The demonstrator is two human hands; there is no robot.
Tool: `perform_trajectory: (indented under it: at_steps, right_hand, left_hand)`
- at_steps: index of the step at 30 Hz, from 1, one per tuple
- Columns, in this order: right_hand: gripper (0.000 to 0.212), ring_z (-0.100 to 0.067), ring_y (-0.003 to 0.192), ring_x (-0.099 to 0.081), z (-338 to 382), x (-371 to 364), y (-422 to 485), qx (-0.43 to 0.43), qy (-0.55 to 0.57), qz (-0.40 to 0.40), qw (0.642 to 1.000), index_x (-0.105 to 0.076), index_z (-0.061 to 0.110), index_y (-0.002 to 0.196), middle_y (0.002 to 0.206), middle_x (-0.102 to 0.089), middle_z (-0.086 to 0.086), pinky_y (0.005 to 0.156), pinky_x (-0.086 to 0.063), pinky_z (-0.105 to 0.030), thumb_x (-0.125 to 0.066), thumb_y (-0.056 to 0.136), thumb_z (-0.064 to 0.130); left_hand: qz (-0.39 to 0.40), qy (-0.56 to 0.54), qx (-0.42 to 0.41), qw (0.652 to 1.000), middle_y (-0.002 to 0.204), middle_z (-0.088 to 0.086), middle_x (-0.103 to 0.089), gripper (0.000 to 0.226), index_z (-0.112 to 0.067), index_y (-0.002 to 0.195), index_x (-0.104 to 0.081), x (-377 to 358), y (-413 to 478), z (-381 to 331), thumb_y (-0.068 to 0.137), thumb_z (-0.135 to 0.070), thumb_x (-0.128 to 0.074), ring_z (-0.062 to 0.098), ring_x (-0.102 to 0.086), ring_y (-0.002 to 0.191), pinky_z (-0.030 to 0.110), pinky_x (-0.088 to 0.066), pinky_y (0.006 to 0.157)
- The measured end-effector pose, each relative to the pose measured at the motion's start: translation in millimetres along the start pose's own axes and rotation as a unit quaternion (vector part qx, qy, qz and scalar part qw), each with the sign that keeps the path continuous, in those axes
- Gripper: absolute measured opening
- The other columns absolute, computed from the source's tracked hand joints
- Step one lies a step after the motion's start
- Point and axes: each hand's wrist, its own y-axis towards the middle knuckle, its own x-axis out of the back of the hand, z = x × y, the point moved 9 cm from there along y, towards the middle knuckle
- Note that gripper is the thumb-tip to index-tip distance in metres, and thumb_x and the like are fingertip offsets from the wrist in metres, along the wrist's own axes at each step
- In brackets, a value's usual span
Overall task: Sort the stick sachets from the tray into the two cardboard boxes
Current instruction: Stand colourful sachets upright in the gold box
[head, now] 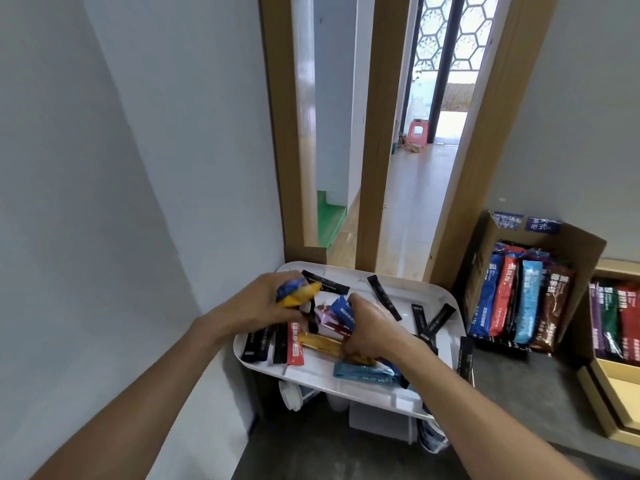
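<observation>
left hand (263,303): over the far left corner of the tray (436,289), fingers curled round a small bundle of yellow and blue sachets (297,293), held clear of the pile.

tray, left part: black stick sachets (258,344) lie side by side at the near left edge, with a red sachet (295,345) just beside them. a gold sachet (320,344) lies across the middle.

right hand (372,329): down in the middle of the pile, fingers bent. thumb side touches a dark blue sachet (342,308), fingertips rest at the end of the gold one. cannot tell whether it has a real hold on either or is only raking them together.

tray, right part: a light blue sachet (363,370) lies near the front rim. more black sticks (384,297) are scattered loose toward the back and right, one (465,356) at or over the right rim.

right of tray: an open cardboard box (585,244) is packed with coloured sachets (519,306) standing on end. further right a second box (611,266), partly cut off by the frame, also holds a row of upright sachets (616,320).

progress, my estimate: both boxes already stocked, so sorting is well under way. a good number of sachets, coloured and black mixed, are left on the tray, plus the bundle in hand not yet delivered. which box takes which kind is not readable from here.
</observation>
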Motion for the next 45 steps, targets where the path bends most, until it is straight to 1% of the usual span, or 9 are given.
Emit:
perform_trajectory:
  at_steps: [5, 8, 12, 15, 20, 26, 33, 40, 45]
  right_hand:
    - [0.065, -0.019, 0.1, -0.061, -3.0, 15.9, 0.9, -0.012, 0.049, -0.002, 0.999, -0.052, 0.018, 0.124, 0.116, -0.062, -0.001, 0.086, -0.057, -0.036, -0.091, 0.072, 0.027]
    - [0.055, -0.014, 0.094, -0.065, -13.8, 33.1, -3.7, -0.04, 0.187, 0.0, 0.982, -0.056, 0.023, 0.123, 0.106, -0.068, 0.002, 0.085, -0.057, -0.035, -0.088, 0.078, 0.023]
    - [0.035, -0.017, 0.088, -0.068, -23.1, 46.1, -14.3, -0.064, 0.317, 0.009, 0.946, -0.057, 0.024, 0.107, 0.097, -0.07, -0.002, 0.074, -0.056, -0.032, -0.084, 0.086, 0.018]
    - [0.047, -0.019, 0.094, -0.074, -29.5, 41.4, -13.5, -0.078, 0.347, 0.016, 0.935, -0.052, 0.018, 0.127, 0.105, -0.074, -0.005, 0.086, -0.061, -0.039, -0.081, 0.089, 0.019]
    - [0.069, -0.015, 0.096, -0.066, -18.8, 36.7, -20.7, -0.051, 0.132, 0.068, 0.988, -0.049, 0.028, 0.123, 0.109, -0.064, 0.004, 0.085, -0.057, -0.036, -0.093, 0.071, 0.038]
    - [0.078, -0.021, 0.103, -0.058, -7.9, 6.3, -32.5, -0.025, -0.088, 0.12, 0.988, -0.053, 0.021, 0.125, 0.116, -0.058, 0.001, 0.091, -0.055, -0.039, -0.097, 0.064, 0.038]
    - [0.051, -0.014, 0.091, -0.065, -11.0, 27.3, -27.2, -0.041, 0.112, 0.065, 0.991, -0.056, 0.023, 0.115, 0.104, -0.064, 0.002, 0.081, -0.057, -0.03, -0.089, 0.076, 0.032]
    - [0.041, -0.018, 0.081, -0.074, -31.3, 45.1, -28.6, -0.118, 0.579, 0.005, 0.807, -0.067, 0.009, 0.114, 0.091, -0.079, -0.007, 0.083, -0.062, -0.035, -0.088, 0.08, 0.018]
    - [0.038, -0.016, 0.072, -0.075, -41.3, 52.7, -33.2, -0.123, 0.683, -0.003, 0.72, -0.071, 0.003, 0.115, 0.087, -0.079, -0.01, 0.073, -0.064, -0.031, -0.087, 0.081, 0.012]
  left_hand:
    - [-0.118, -0.153, -0.045, 0.98, 0.103, -0.003, -0.079, 0.021, -0.022, 0.117, -0.068, 23.6, -10.0, -33.8, 0.096, -0.02, -0.071, 0.014, -0.077, 0.09, 0.022, -0.06, 0.075]
    - [-0.106, -0.103, -0.044, 0.988, 0.1, -0.007, -0.076, 0.016, -0.028, 0.118, -0.063, 11.6, -10.6, -40.2, 0.102, -0.034, -0.061, 0.011, -0.074, 0.091, 0.025, -0.059, 0.079]
    - [-0.147, -0.014, 0.108, 0.983, 0.09, 0.005, -0.07, 0.015, -0.023, 0.099, -0.057, 5.8, -2.4, -2.7, 0.101, -0.038, -0.06, 0.024, -0.07, 0.082, 0.042, -0.057, 0.078]
    - [-0.155, 0.002, 0.208, 0.966, 0.09, 0.007, -0.072, 0.031, -0.018, 0.097, -0.058, 6.4, -4.7, 25.3, 0.087, -0.04, -0.078, 0.021, -0.071, 0.078, 0.039, -0.057, 0.073]
    - [-0.072, 0.152, 0.274, 0.947, 0.095, -0.001, -0.065, 0.067, -0.02, 0.106, -0.055, -13.7, -0.1, 36.0, 0.062, -0.055, -0.092, 0.016, -0.066, 0.084, 0.035, -0.06, 0.077]
    - [-0.046, 0.245, 0.283, 0.926, 0.107, 0.006, -0.07, 0.064, -0.015, 0.109, -0.058, -27.9, 4.1, 34.9, 0.063, -0.048, -0.089, 0.021, -0.065, 0.089, 0.03, -0.054, 0.071]
    - [-0.048, 0.173, 0.305, 0.935, 0.087, 0.004, -0.068, 0.04, -0.013, 0.094, -0.062, -15.1, 3.8, 28.5, 0.072, -0.038, -0.085, 0.019, -0.068, 0.079, 0.029, -0.054, 0.065]
    - [-0.104, -0.017, 0.312, 0.944, 0.08, 0.015, -0.074, 0.041, -0.003, 0.093, -0.063, 27.7, -13.1, -0.5, 0.074, -0.03, -0.087, 0.026, -0.073, 0.069, 0.034, -0.057, 0.059]
    - [-0.082, -0.233, 0.239, 0.939, 0.085, 0.019, -0.08, 0.027, 0.001, 0.107, -0.065, 5.1, -11.5, -48.6, 0.086, -0.008, -0.078, 0.025, -0.079, 0.07, 0.032, -0.063, 0.064]
